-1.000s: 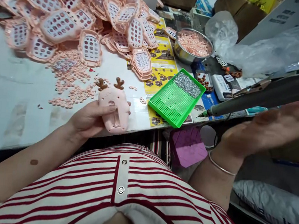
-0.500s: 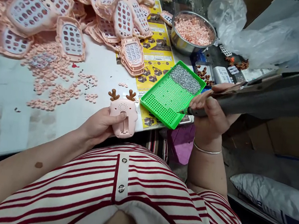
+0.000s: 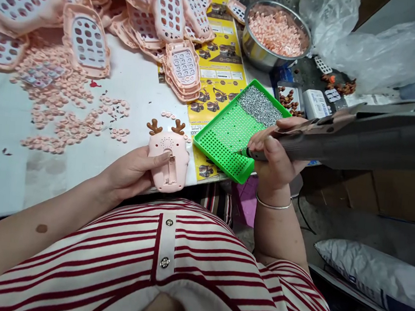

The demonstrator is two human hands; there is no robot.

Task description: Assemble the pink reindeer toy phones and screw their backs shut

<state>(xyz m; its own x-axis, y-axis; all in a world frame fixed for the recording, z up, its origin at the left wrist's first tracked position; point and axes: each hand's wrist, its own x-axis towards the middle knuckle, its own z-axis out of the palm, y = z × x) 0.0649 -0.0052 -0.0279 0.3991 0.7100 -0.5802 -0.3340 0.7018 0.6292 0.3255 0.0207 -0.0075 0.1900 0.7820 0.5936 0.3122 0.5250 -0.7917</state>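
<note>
My left hand (image 3: 138, 171) grips a pink toy phone (image 3: 167, 147) with brown antlers, its back face up and the long battery slot showing. The thumb presses beside that slot. In my right hand (image 3: 275, 154) is a long dark electric screwdriver (image 3: 355, 145), fingers wrapped round its front end. Its tip points left, over the lower part of a green perforated tray (image 3: 221, 169). Small silver screws (image 3: 259, 107) lie heaped in the tray's far end.
Pink toy shells (image 3: 170, 10) are piled at the back left, with small pink button pieces (image 3: 67, 127) scattered before them. A metal bowl (image 3: 246, 39) of pink parts stands behind the tray. Clear plastic bags (image 3: 378, 59) lie at the back right; a white sack (image 3: 361, 268) sits lower right.
My right hand and the screwdriver have shifted left, bringing the tip further over the tray. My left hand still holds the toy phone near the table edge. The view has moved slightly.
</note>
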